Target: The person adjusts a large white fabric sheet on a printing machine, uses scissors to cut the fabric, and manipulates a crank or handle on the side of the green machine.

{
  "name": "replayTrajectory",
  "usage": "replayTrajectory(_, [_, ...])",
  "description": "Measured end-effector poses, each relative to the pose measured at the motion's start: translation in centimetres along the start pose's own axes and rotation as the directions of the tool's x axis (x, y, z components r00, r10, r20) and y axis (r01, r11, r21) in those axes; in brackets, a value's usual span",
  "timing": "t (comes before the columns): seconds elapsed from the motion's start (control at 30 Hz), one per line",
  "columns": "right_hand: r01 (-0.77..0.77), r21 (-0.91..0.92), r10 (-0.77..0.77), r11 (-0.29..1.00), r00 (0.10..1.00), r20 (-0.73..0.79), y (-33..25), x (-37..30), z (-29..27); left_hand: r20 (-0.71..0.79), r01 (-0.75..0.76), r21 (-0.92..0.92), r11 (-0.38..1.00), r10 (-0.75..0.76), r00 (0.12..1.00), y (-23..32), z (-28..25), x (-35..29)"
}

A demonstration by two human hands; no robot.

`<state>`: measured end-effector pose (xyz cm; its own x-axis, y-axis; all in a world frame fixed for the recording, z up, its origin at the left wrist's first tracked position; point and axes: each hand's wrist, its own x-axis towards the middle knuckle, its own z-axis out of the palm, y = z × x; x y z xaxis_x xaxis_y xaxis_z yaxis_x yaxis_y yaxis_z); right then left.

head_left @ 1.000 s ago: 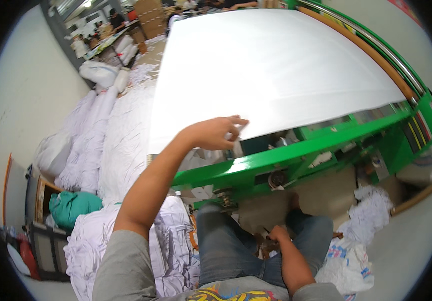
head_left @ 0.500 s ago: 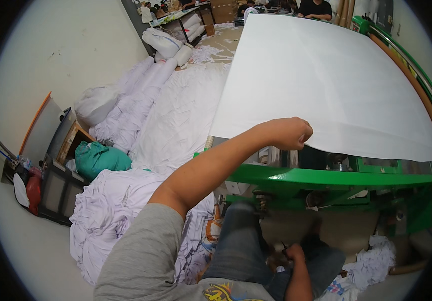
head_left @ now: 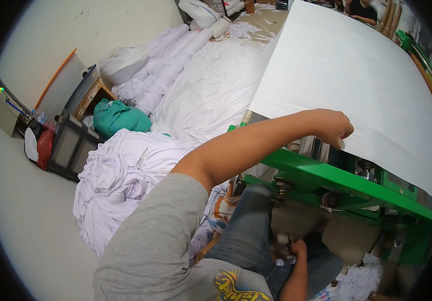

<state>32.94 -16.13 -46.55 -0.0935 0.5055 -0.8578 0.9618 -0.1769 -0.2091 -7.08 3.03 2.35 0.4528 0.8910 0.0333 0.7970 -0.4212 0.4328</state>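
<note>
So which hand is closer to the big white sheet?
The left. The left hand is right at the near edge of the white sheet; the right hand is lower down, between the jeans legs.

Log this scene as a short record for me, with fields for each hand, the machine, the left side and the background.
Left hand: fingers curled at the near edge of the white sheet; grip unclear
Right hand: low between the legs, apparently holding a dark slim item
Machine: green frame, white sheet above
Left side: white cloth heap, teal bundle
Background: another person
</note>
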Motion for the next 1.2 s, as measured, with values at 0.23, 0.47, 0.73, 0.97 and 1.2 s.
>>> replayTrajectory(0.23, [0.076, 0.05, -0.074, 0.996, 0.997, -0.037, 3.0, 3.7, 2.3, 0.023, -0.044, 0.251, 0.967, 0.04, 0.999, -0.9, 1.1, 1.1])
replayTrajectory(0.47, [0.151, 0.019, -0.148, 0.988, 0.983, -0.108, 0.7, 0.7, 0.8, -0.016, -0.039, 0.11, 0.993, 0.041, 0.999, -0.8, 1.4, 0.8])
replayTrajectory(0.73, [0.134, -0.001, -0.134, 0.991, 0.987, -0.087, -0.1, 0.3, 0.6, 0.004, -0.069, 0.091, 0.993, 0.069, 0.998, -0.9, 2.0, 1.3])
replayTrajectory(0.97, [0.305, 0.002, -0.302, 0.952, 0.945, -0.126, 9.1, 8.4, 3.8, 0.017, -0.067, 0.081, 0.994, 0.066, 0.998, 0.5, 1.1, 1.7])
replayTrajectory(1.2, [0.259, -0.053, -0.263, 0.964, 0.957, -0.118, 3.3, 4.5, 3.0, 0.038, -0.091, 0.141, 0.986, 0.087, 0.996, -0.4, 0.9, 0.9])
